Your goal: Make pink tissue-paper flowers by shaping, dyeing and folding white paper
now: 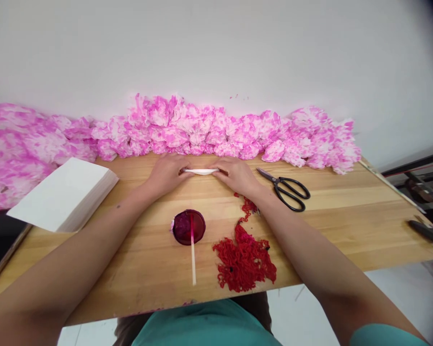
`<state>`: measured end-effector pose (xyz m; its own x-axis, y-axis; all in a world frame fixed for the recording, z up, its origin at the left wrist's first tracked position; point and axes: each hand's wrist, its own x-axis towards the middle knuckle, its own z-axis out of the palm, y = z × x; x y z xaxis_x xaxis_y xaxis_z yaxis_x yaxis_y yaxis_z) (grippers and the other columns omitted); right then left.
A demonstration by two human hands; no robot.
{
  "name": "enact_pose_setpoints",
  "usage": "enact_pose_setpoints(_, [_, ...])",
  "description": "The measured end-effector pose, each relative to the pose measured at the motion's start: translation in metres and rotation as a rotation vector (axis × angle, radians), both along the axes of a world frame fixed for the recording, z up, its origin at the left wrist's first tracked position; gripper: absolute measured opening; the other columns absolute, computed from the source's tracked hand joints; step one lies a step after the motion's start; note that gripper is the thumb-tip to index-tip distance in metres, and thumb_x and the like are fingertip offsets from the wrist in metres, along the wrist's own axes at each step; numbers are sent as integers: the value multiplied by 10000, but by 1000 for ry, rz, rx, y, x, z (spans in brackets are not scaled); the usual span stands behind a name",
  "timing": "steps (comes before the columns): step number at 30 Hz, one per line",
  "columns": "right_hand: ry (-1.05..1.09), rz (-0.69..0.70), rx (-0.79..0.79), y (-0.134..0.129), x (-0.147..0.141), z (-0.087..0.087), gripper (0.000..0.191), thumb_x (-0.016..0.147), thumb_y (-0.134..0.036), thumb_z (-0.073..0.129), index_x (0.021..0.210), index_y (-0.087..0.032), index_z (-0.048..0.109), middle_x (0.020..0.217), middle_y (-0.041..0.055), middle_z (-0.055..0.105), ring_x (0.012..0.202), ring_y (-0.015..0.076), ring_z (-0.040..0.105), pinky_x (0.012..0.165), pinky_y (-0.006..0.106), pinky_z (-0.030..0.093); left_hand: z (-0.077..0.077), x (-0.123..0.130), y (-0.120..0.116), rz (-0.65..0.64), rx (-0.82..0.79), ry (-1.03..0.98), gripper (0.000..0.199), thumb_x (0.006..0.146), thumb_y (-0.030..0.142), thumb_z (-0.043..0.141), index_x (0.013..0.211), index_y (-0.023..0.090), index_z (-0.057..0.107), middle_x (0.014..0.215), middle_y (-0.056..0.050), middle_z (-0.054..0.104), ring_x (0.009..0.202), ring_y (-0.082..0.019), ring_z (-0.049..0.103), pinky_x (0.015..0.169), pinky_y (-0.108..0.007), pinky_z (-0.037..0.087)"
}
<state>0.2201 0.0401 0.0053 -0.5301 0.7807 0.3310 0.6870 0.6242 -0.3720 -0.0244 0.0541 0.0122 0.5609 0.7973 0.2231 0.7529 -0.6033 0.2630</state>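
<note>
My left hand (169, 171) and my right hand (235, 174) grip opposite ends of a narrow folded strip of white paper (202, 171), held level just over the table. Fingers of both hands are pinched closed on it. Nearer to me sits a small round dish of dark magenta dye (182, 228), with a pale stick (194, 264) resting across its rim. A tangled bundle of red yarn (246, 263) lies right of the dish, and one strand runs up beneath my right forearm. Black-handled scissors (288, 189) lie partly open beside my right hand.
Pink and white crumpled paper flowers (202, 126) are heaped along the wall behind the wooden table (140, 283). At left, a thick stack of white paper (67, 192) stands beside a dark flat object (2, 245). Another black-handled tool (427, 232) is at the far right.
</note>
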Motion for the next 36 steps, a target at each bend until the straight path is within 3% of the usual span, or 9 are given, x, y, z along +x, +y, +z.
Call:
enact_pose_setpoints(8, [14,-10,-13,0,1,-1,188,922,-222,594,1027,-169,741,988,88,730,913,220,650,799,322,469,-3,-1,6,29,-48,-52,267,882,394,560,736,180,625,772,-54,650,757,-213,548,675,-322,342])
enact_pose_setpoints(13, [-55,-57,7,2,1,-3,184,926,-278,603,973,-183,753,878,74,715,835,217,634,737,318,436,-3,0,8,44,-75,-25,257,883,378,578,728,174,589,756,-59,634,739,-210,531,659,-314,325])
enact_pose_setpoints(22, [-102,-89,49,3,-1,-3,207,945,-300,572,952,-201,754,852,69,702,811,217,617,713,321,416,-5,-2,10,20,-82,-50,242,879,360,604,726,173,602,754,-49,638,737,-202,538,660,-313,340])
enact_pose_setpoints(31, [-111,-43,75,-1,-1,0,210,951,-274,557,974,-177,741,930,87,716,883,224,626,791,346,443,-6,1,2,-62,88,-82,271,896,421,596,887,187,733,1008,-87,695,972,-262,569,858,-413,384])
enact_pose_setpoints(36, [-76,-12,63,0,-1,0,209,952,-285,556,981,-186,738,938,80,717,891,217,621,791,337,447,-9,2,1,-40,70,-54,304,944,402,530,892,194,745,906,-76,708,921,-252,584,840,-403,377])
